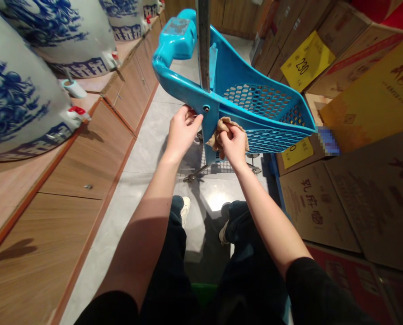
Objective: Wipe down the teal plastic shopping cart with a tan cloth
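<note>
A blue plastic shopping cart (pixel 211 128) stands in front of me, its handle rising to the upper left. My left hand (pixel 184 128) is closed at the left edge of the cart's upright panel, thumb near the bolt and fingers partly hidden at the edge. In my right hand (pixel 234 142) is a crumpled brown cloth (pixel 226 124), pressed against the panel's right side just below the basket (pixel 265 101). The fingers are bunched into the cloth, so their tips are partly covered.
A metal pole (pixel 204 45) rises from the cart. Along the left, large blue-and-white jars (pixel 15 104) with red taps stand on a wooden cabinet (pixel 69 180). Stacked cartons (pixel 313 207) and yellow price signs (pixel 306 63) line the right. Grey tiles (pixel 133 194) cover the floor.
</note>
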`<control>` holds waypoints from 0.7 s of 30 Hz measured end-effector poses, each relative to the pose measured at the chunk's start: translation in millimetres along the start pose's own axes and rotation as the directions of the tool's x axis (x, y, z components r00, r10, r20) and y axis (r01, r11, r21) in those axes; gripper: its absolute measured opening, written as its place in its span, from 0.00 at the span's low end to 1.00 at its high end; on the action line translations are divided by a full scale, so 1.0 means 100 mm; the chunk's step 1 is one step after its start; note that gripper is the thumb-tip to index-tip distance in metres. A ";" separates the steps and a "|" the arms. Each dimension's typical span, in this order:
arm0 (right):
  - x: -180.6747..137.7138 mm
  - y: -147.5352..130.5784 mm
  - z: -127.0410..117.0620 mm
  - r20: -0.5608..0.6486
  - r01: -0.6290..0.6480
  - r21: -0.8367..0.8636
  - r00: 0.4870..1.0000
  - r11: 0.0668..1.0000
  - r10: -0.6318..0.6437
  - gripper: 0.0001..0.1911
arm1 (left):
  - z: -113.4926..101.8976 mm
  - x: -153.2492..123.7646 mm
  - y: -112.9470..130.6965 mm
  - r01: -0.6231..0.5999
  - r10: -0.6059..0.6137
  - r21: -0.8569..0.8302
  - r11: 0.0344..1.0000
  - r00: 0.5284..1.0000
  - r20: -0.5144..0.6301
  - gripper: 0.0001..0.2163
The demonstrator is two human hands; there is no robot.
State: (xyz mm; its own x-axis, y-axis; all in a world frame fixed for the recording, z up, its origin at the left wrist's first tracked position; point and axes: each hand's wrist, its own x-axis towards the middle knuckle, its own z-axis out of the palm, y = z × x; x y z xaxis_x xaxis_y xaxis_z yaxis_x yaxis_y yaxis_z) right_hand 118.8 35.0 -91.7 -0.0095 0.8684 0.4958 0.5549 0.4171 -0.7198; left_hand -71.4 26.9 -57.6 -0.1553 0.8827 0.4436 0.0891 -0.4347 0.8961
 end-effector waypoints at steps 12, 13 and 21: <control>0.00 0.02 0.05 -0.081 0.000 0.104 0.997 0.995 0.009 0.15 | -0.05 0.01 0.02 -0.007 -0.003 0.095 0.995 0.995 0.095 0.21; -0.01 0.02 0.06 -0.071 -0.025 0.133 0.997 0.991 0.035 0.15 | -0.05 0.00 0.02 0.006 -0.016 0.103 0.995 0.995 0.101 0.22; 0.00 -0.07 -0.01 -0.071 0.017 0.190 0.998 0.982 -0.003 0.17 | 0.00 -0.06 0.15 0.036 -0.063 0.294 0.955 0.995 0.082 0.26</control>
State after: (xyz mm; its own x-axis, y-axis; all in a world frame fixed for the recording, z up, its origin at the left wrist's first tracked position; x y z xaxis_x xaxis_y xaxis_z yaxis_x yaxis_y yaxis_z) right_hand 116.0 31.4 -85.9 0.0474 0.8459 0.5313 0.3862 0.4750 -0.7907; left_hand -68.9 15.6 -46.8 -0.0792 0.9199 0.3842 0.3691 -0.3310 0.8685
